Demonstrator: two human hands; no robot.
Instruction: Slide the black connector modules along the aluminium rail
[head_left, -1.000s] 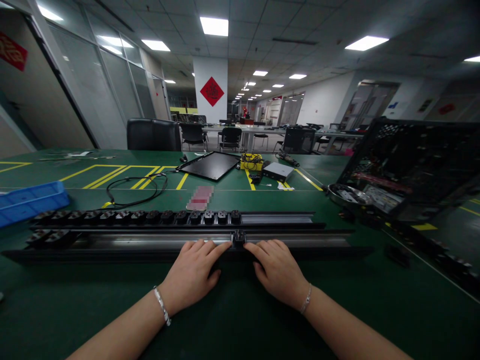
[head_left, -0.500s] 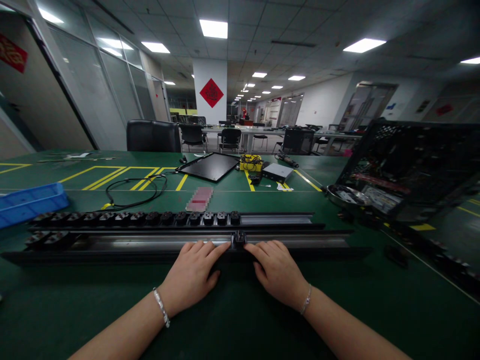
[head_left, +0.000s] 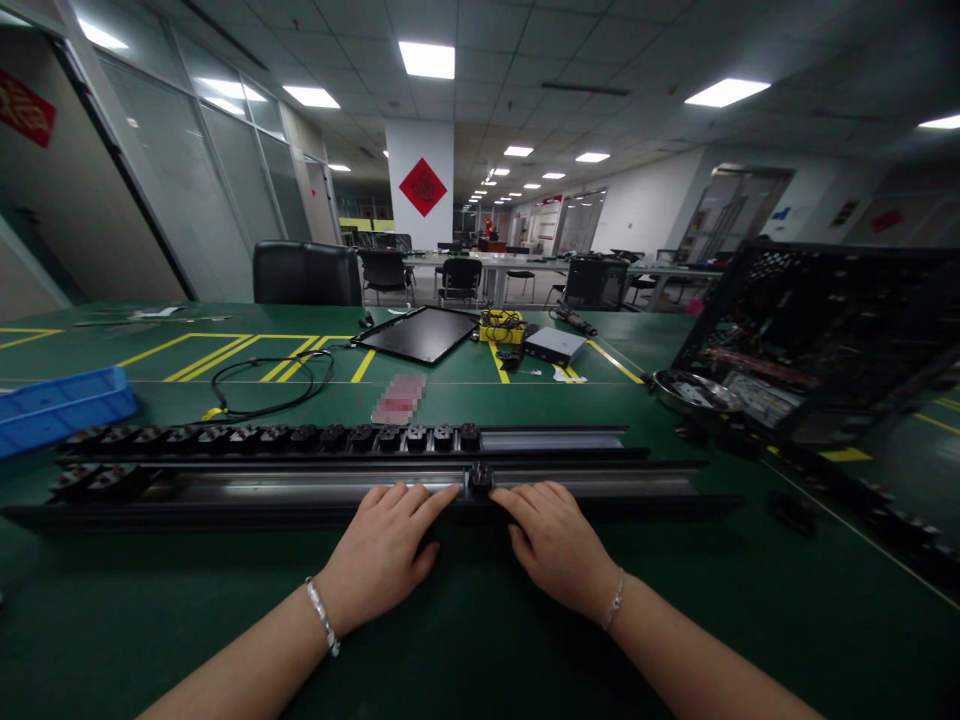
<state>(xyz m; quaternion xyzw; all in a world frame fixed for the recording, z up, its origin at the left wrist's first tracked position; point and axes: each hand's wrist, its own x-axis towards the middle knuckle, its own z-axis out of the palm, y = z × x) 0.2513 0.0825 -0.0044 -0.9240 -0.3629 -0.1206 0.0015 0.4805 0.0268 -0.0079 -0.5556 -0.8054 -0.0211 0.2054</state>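
Note:
A small black socket-like block sits in the channel of the nearer black metal rail, right of its middle. My left hand lies over the rail's near wall, fingers stretched, its index fingertip close to the block's left side. From the other side, my right hand reaches over the same wall; its index fingertip meets the block's lower right edge. Both thumbs are held apart from the fingers, below the wall. Two similar blocks stand at this rail's left end. The undersides of my fingers are hidden.
Behind lies a second rail holding a row of several black blocks. A blue bin is at left. A black cable, a dark flat panel, a yellow box and an open computer case lie farther back.

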